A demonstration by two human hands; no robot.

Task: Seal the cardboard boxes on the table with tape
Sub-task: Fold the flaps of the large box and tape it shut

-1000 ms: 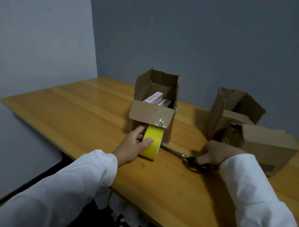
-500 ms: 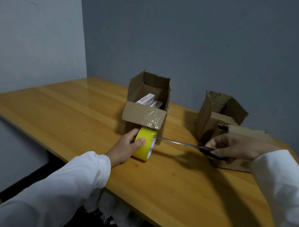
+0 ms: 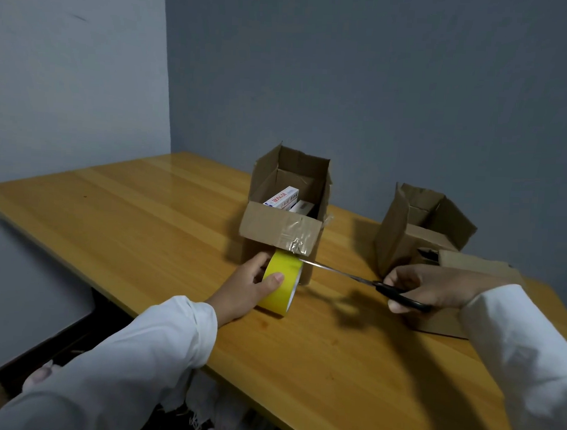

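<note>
Yellow tape roll [image 3: 280, 284], light and stiff, stands gripped in my left hand [image 3: 243, 292] against the open cardboard box [image 3: 283, 227]; my right hand [image 3: 435, 288] grips scissors [image 3: 370, 282], blades reaching the roll's top.

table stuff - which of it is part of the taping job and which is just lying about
Part of the job:
yellow tape roll, held by left hand
scissors, held by right hand
open box
two other cardboard boxes

Lying about:
small white cartons inside the open box
</note>
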